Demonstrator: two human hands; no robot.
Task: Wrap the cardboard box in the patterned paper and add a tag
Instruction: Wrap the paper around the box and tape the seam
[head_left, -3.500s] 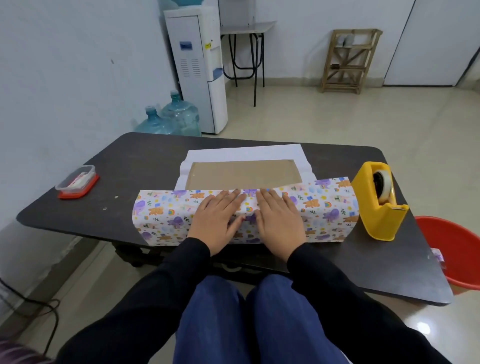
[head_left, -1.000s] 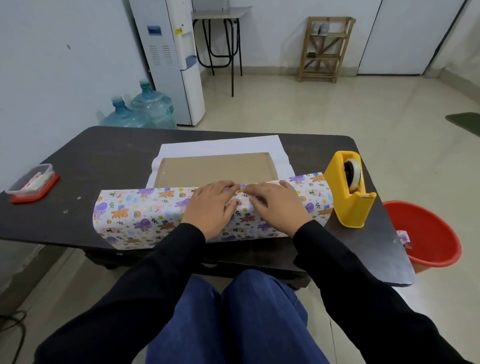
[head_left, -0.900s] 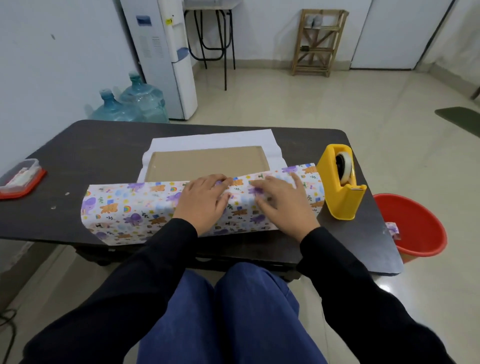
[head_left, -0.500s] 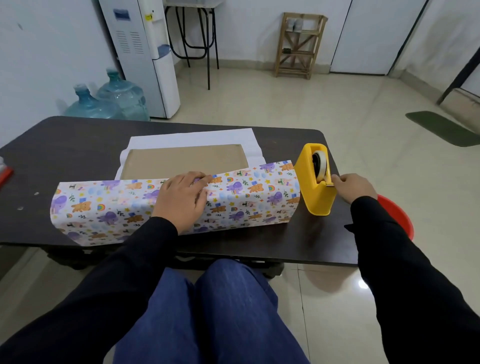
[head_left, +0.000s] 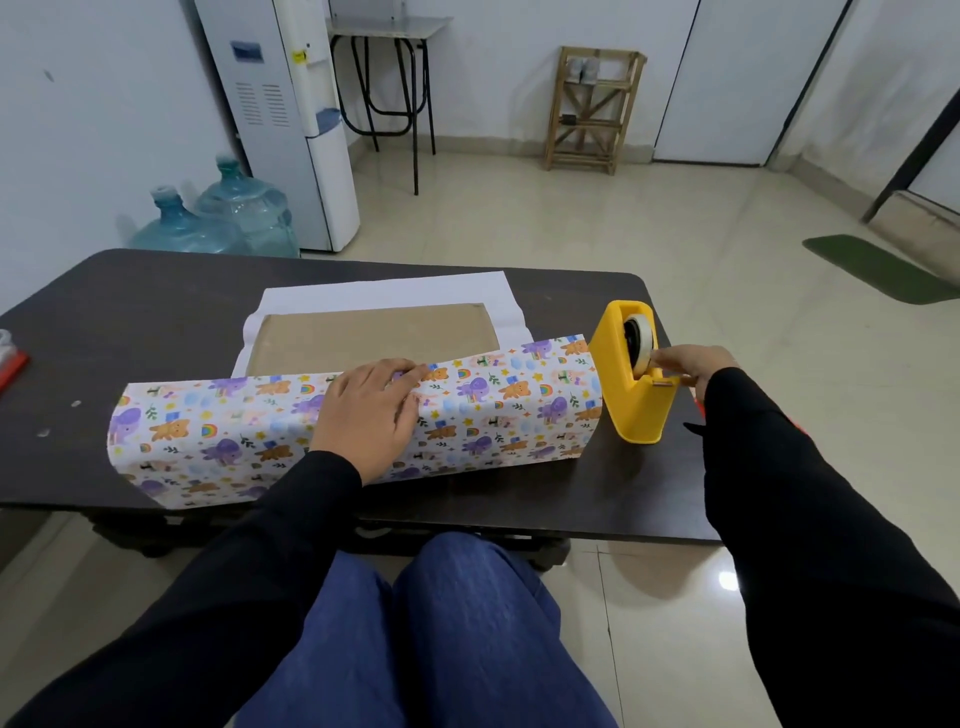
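Note:
The flat cardboard box lies on the dark table, on the white back of the patterned paper. The paper's near flap is folded up over the box's front edge. My left hand lies flat on that flap and presses it down, fingers spread. My right hand is at the yellow tape dispenser, fingertips pinching at the tape end by the cutter. The tape itself is too thin to make out.
The dispenser stands at the table's right edge, touching the paper's end. A red-lidded container sits at the far left edge. Water bottles and a water cooler stand behind the table. My knees are under the front edge.
My right hand left the paper flap and went right to the tape dispenser, now at the tape roll's cutter. My left hand stays pressing the flap. The camera turned right.

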